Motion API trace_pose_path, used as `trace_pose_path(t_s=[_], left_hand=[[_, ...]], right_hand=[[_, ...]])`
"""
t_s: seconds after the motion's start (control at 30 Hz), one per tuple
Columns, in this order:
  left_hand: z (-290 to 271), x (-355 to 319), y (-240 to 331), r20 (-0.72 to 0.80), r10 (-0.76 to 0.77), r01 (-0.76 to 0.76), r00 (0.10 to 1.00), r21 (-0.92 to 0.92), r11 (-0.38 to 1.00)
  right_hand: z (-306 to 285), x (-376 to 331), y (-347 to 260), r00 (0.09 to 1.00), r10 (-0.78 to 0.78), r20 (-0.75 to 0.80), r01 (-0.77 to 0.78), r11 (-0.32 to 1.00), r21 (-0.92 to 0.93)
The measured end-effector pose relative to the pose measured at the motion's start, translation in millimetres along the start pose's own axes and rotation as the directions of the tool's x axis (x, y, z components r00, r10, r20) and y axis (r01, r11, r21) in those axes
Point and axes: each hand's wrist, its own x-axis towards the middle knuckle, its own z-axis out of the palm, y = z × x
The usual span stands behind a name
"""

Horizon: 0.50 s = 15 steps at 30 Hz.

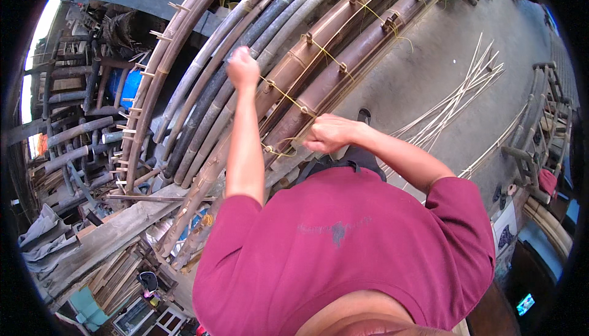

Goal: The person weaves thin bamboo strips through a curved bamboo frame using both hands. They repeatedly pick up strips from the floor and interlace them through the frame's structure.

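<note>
Two long brown bamboo poles (322, 98) lie side by side in front of me, with short pegs (343, 67) standing up along them. A thin yellow cord (283, 93) stretches across the poles between my hands. My left hand (243, 68) is raised in a fist over the far-left pole, and the cord runs up to its wrist side. Closed as well, my right hand (328, 133) grips the cord's other end beside the nearer pole. More yellow cord is looped on the pegs farther along, and a loose loop hangs below my right hand. Both sets of fingertips are hidden.
Several dark and grey bamboo poles (245, 47) lie at the left, beside a ladder-like pair with pegs (147, 74). Thin split strips (451, 100) are spread on the concrete floor (392, 81) at the right. A bamboo frame (534, 121) stands at far right.
</note>
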Motion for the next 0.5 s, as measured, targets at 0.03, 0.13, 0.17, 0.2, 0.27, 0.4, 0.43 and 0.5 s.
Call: trace_pose_path(t_s=[0.03, 0.13, 0.17, 0.2, 0.27, 0.4, 0.43, 0.5], left_hand=[[16.4, -16.1, -15.5, 0.076, -0.078, 0.074, 0.994, 0.057, 0.996], [22.1, -8.7, -12.0, 0.165, -0.156, 0.133, 0.974, 0.139, 0.981], [16.6, -5.5, -8.3, 0.175, -0.161, 0.135, 0.971, 0.152, 0.979], [10.2, -9.0, -38.4, 0.226, -0.112, 0.088, 0.968, 0.114, 0.99], [-15.4, -24.4, -46.6, 0.266, -0.147, 0.172, 0.953, -0.071, 0.983], [-108.5, -87.0, -17.3, 0.179, -0.249, 0.242, 0.952, 0.059, 0.968], [-120.8, -109.9, -16.9, 0.225, -0.274, 0.257, 0.935, 0.1, 0.961], [-139.2, -156.6, -18.7, 0.38, -0.25, 0.245, 0.891, 0.064, 0.968]], right_hand=[[25.4, 0.9, 21.4, 1.0, -0.015, -0.017, 0.013, 0.997, -0.081], [42.6, 11.5, 10.4, 0.999, 0.002, -0.04, -0.003, 1.0, -0.02], [35.8, 15.4, 22.2, 0.996, 0.036, -0.087, -0.044, 0.995, -0.086], [40.6, 21.4, 12.8, 0.991, 0.134, 0.007, -0.126, 0.95, -0.285], [67.3, 16.6, 9.4, 0.977, 0.194, -0.085, -0.208, 0.811, -0.547], [98.4, 24.9, -32.7, 0.985, 0.164, -0.05, -0.136, 0.924, 0.356], [108.5, 25.8, -32.7, 0.97, 0.202, 0.135, -0.243, 0.775, 0.583], [136.3, 32.9, -34.3, 0.857, 0.393, 0.333, -0.369, 0.018, 0.929]])
